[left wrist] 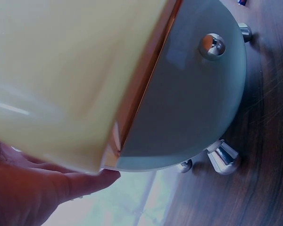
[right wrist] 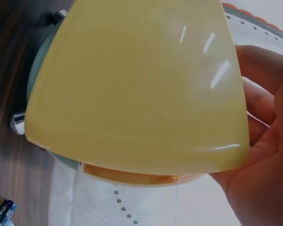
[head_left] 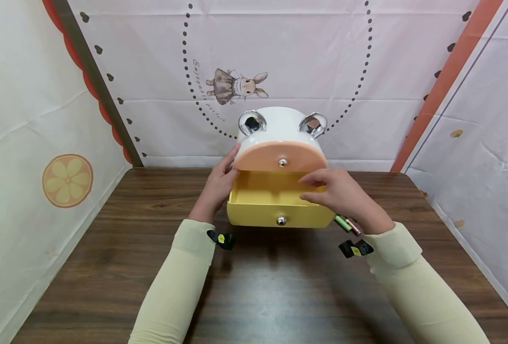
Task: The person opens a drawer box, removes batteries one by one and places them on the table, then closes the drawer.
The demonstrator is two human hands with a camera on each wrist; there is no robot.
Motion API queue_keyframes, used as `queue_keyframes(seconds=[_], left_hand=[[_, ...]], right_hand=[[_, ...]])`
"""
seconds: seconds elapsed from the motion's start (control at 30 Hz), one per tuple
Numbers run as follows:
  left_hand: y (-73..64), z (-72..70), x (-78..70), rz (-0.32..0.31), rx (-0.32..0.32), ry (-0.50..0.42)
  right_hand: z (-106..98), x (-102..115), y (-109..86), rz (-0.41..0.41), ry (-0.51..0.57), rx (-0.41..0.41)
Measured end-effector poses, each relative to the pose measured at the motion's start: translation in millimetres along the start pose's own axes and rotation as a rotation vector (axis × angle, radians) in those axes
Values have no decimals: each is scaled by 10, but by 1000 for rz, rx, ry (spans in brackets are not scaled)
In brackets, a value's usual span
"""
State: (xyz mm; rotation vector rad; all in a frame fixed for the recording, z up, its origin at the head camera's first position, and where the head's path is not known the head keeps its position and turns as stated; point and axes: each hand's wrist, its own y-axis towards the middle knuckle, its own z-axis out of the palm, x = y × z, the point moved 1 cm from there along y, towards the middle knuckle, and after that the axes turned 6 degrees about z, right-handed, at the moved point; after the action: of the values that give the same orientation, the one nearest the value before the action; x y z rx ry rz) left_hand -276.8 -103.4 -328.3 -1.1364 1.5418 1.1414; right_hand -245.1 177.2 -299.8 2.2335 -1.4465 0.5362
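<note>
A small white cabinet (head_left: 280,122) with two silver ears stands at the back of the table. Its yellow drawer (head_left: 254,214) is pulled out, below a peach drawer (head_left: 258,155) that is closed. My left hand (head_left: 219,184) rests along the cabinet's left side; its fingers (left wrist: 85,183) lie against the side in the left wrist view. Over the right part of the yellow drawer is my right hand (head_left: 340,191), thumb and fingers apart, with nothing visible between them. A grey-green bottom drawer (left wrist: 193,94) shows only in the wrist views.
Beside the cabinet's right front lie a green battery (head_left: 343,223) and a brownish-pink battery (head_left: 353,226). Small silver feet (left wrist: 222,157) hold the cabinet above the dark wooden table (head_left: 262,291). A printed cloth (head_left: 150,57) hangs close behind it.
</note>
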Motion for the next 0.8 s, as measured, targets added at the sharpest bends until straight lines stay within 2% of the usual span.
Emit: queue_keyframes(seconds=[0.47, 0.8], left_hand=[[-7, -23, 10, -28, -14, 17], [-4, -5, 13, -26, -5, 4]], right_hand=[[9, 34, 106, -32, -18, 113], [-16, 21, 176, -45, -15, 250]])
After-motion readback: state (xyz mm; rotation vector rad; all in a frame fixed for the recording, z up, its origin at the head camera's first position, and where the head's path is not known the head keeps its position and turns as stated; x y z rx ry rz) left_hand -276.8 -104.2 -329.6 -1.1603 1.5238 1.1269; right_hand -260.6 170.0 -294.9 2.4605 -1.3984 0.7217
